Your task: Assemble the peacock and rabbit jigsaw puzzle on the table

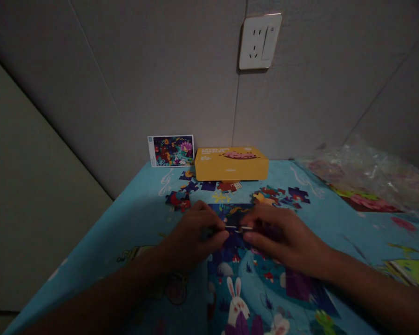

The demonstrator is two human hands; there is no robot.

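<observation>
My left hand [203, 228] pinches a thin puzzle piece [231, 226], seen edge-on as a pale line. Facing it, my right hand [277, 230] closes thumb and fingers on another puzzle piece [246, 228], also edge-on. The two edges nearly meet; whether they touch, I cannot tell. Both hands are just above the joined puzzle [261, 284], which shows a white rabbit, a blue path and purple plants. Its upper part is partly covered by my hands.
Loose puzzle pieces lie in a left group [179, 200] and a right group [272, 195]. At the wall stand a yellow puzzle box [230, 168] and a picture card [172, 151]. Clear plastic wrapping [373, 172] is at the right of the blue tablecloth [132, 223].
</observation>
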